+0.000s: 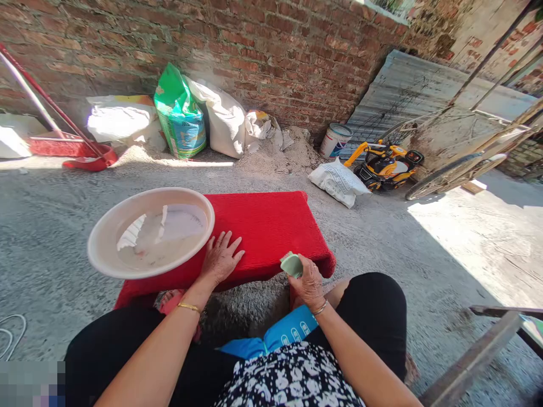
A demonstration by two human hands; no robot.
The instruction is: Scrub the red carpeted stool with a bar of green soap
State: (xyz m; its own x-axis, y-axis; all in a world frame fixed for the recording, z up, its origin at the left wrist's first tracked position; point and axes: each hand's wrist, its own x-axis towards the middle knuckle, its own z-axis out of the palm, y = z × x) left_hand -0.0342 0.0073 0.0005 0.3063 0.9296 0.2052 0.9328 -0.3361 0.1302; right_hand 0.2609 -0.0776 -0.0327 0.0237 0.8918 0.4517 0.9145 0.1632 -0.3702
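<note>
My left hand (pixel 220 260) lies flat with fingers spread on the red cloth (pixel 263 223) that covers a low table, just beside the basin. The wide pale basin (pixel 106 257) holds cloudy water and rests at the table's left end, partly over its edge. My right hand (pixel 309 282) is closed around a small pale green scrub brush (pixel 292 264) at the near right edge of the table, with short bristles showing at its far side. Across my lap lies a blue plastic sheet or bag (pixel 288 333) with white print.
Along the brick wall stand a green sack (pixel 180 116), white sacks (pixel 223 116), a sand heap (pixel 280 155) and a paint bucket (pixel 335 141). A yellow toy excavator (pixel 388 164) and a cart wheel (pixel 445 175) are at right. A red dustpan (pixel 91 161) stands left; a wooden frame (pixel 475 356) is near right.
</note>
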